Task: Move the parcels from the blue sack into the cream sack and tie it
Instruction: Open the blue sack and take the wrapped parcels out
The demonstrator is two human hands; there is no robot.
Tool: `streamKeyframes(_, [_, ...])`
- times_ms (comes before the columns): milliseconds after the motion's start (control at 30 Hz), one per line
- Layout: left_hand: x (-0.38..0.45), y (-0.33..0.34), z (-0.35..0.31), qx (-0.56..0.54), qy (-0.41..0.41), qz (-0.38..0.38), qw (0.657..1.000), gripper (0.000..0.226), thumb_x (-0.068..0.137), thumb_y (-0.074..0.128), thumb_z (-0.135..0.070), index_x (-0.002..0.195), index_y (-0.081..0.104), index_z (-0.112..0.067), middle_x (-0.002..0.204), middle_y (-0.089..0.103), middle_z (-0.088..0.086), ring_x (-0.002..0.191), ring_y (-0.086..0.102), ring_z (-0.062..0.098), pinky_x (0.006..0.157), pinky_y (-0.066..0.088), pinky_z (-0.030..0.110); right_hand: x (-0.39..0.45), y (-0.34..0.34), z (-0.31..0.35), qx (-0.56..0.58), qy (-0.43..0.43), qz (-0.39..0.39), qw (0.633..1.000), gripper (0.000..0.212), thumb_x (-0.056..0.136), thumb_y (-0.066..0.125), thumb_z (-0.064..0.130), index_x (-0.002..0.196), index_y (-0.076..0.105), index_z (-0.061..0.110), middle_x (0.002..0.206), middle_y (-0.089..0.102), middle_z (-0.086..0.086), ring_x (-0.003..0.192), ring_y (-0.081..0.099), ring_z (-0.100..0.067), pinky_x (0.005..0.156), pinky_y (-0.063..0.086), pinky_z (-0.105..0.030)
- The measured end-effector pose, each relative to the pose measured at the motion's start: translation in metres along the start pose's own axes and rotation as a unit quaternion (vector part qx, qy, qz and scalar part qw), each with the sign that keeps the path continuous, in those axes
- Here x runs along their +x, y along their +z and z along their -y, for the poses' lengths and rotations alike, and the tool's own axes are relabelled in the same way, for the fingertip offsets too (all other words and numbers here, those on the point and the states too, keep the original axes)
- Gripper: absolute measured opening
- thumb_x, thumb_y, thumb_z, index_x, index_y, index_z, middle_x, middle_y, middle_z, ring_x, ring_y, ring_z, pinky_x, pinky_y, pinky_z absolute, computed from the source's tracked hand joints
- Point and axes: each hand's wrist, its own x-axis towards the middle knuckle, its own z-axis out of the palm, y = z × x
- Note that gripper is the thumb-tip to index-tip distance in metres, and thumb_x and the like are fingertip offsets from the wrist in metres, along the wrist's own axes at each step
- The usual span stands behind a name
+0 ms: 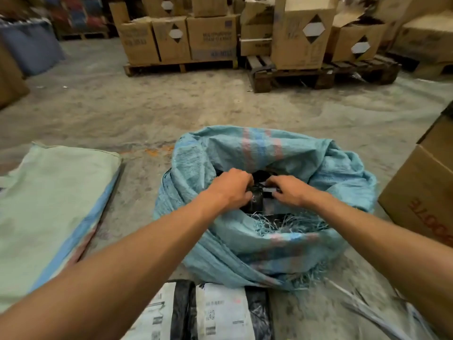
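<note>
Both hands reach into the mouth of the blue sack; the left hand has its fingers curled over a black parcel, and the right hand grips the same parcel from the other side, fingers bent round its edge; the two hands sit close together, nearly touching, with the parcel between them (its white label strip shows just by the right fingers). The sack stands open on the floor, its rim frayed into loose blue threads just below the hands. The cream sack lies flat to the left, well apart from the hands. Two more parcels lie near the bottom edge, under the forearms: one and another, black wrap with white labels; barcodes show, but the print is too blurred to read. A box at right bears red letters, upside down and cut off. Boxes on pallets behind carry diamond marks; their wording is illegible.
</note>
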Motion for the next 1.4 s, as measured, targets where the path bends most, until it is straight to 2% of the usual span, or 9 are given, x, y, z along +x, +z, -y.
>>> streamKeyframes(100, [0.033, 0.028, 0.009, 0.06, -0.039, 0.154, 0.985, 0.059, 0.081, 0.068, -0.039, 0.134, 0.05, -0.019, 0.127, 0.059, 0.012, 0.113, 0.059, 0.033, 0.094, 0.052, 0.045, 0.035, 0.015, -0.02, -0.015, 0.003, 0.054, 0.998, 0.055, 0.092, 0.057, 0.015, 0.144, 0.041, 0.011, 0.145, 0.046, -0.018, 0.129, 0.048, -0.033, 0.107, 0.039, -0.036])
streamKeyframes(300, [0.043, 0.068, 0.018, 0.057, -0.079, 0.127, 0.987, 0.101, 0.073, 0.084, -0.032, 0.149, 0.018, -0.022, 0.15, 0.021, 0.014, 0.131, 0.036, 0.04, 0.103, 0.04, 0.051, 0.075, 0.051, -0.052, -0.11, 0.047, 0.054, 0.991, 0.093, 0.084, 0.069, 0.037, 0.155, 0.011, 0.027, 0.161, 0.018, -0.008, 0.145, 0.022, -0.036, 0.112, 0.034, -0.052])
streamKeyframes(533, [0.035, 0.084, 0.021, 0.072, -0.072, 0.066, 0.993, 0.088, 0.075, 0.078, -0.022, 0.143, 0.022, -0.019, 0.132, 0.047, 0.012, 0.126, 0.037, 0.033, 0.096, 0.043, 0.043, 0.087, 0.067, -0.049, -0.138, 0.069, 0.043, 0.987, 0.107, 0.076, 0.08, 0.039, 0.155, 0.009, 0.022, 0.159, 0.016, -0.012, 0.143, 0.023, -0.039, 0.111, 0.035, -0.052])
streamKeyframes(667, [0.03, 0.071, 0.016, -0.022, -0.104, 0.056, 0.993, 0.087, 0.07, 0.083, -0.014, 0.136, 0.028, -0.023, 0.13, 0.036, 0.015, 0.118, 0.043, 0.037, 0.09, 0.05, 0.045, 0.081, 0.06, -0.054, -0.116, 0.06, 0.056, 0.99, 0.108, 0.077, 0.077, 0.041, 0.154, 0.004, 0.02, 0.154, 0.021, -0.017, 0.137, 0.031, -0.041, 0.109, 0.038, -0.047])
streamKeyframes(767, [0.024, 0.052, 0.012, -0.041, -0.092, 0.036, 0.994, 0.09, 0.062, 0.09, -0.026, 0.132, 0.033, -0.024, 0.133, 0.027, 0.017, 0.114, 0.045, 0.044, 0.085, 0.053, 0.047, 0.07, 0.061, -0.045, -0.07, 0.071, 0.084, 0.991, 0.103, 0.084, 0.071, 0.037, 0.156, -0.002, 0.026, 0.157, 0.011, -0.023, 0.138, 0.031, -0.045, 0.112, 0.036, -0.042])
streamKeyframes(967, [0.01, 0.007, -0.005, -0.102, -0.069, -0.049, 0.991, 0.082, 0.055, 0.087, -0.041, 0.122, 0.041, -0.025, 0.115, 0.04, 0.009, 0.097, 0.053, 0.032, 0.084, 0.054, 0.047, 0.031, 0.038, -0.021, 0.038, 0.033, -0.001, 0.999, 0.087, 0.078, 0.071, 0.022, 0.15, 0.022, 0.035, 0.139, 0.031, -0.022, 0.114, 0.055, -0.046, 0.103, 0.046, -0.041])
streamKeyframes(1067, [-0.006, -0.023, -0.014, -0.14, -0.033, -0.071, 0.987, 0.079, 0.052, 0.082, -0.044, 0.117, 0.042, -0.027, 0.104, 0.048, 0.001, 0.092, 0.054, 0.024, 0.08, 0.054, 0.045, 0.002, 0.01, -0.011, 0.032, 0.02, -0.061, 0.997, 0.088, 0.077, 0.074, 0.033, 0.15, 0.024, 0.04, 0.128, 0.04, -0.017, 0.112, 0.055, -0.043, 0.102, 0.047, -0.046])
streamKeyframes(1200, [-0.041, -0.049, -0.013, -0.154, 0.001, -0.109, 0.982, 0.083, 0.051, 0.08, -0.048, 0.122, 0.042, -0.028, 0.108, 0.053, -0.001, 0.098, 0.053, 0.02, 0.084, 0.053, 0.04, -0.036, -0.025, 0.007, -0.008, 0.025, -0.076, 0.997, 0.095, 0.073, 0.078, 0.053, 0.149, 0.022, 0.049, 0.11, 0.036, -0.002, 0.105, 0.054, -0.027, 0.083, 0.052, -0.04])
streamKeyframes(1400, [-0.118, -0.07, 0.027, -0.268, -0.027, -0.171, 0.948, 0.096, 0.048, 0.089, -0.041, 0.13, 0.039, -0.031, 0.109, 0.061, -0.008, 0.1, 0.06, 0.008, 0.088, 0.05, 0.024, -0.086, -0.065, 0.035, 0.078, 0.025, -0.179, 0.981, 0.109, 0.047, 0.078, 0.074, 0.144, 0.033, 0.05, 0.111, 0.037, -0.002, 0.111, 0.046, -0.027, 0.089, 0.05, -0.043])
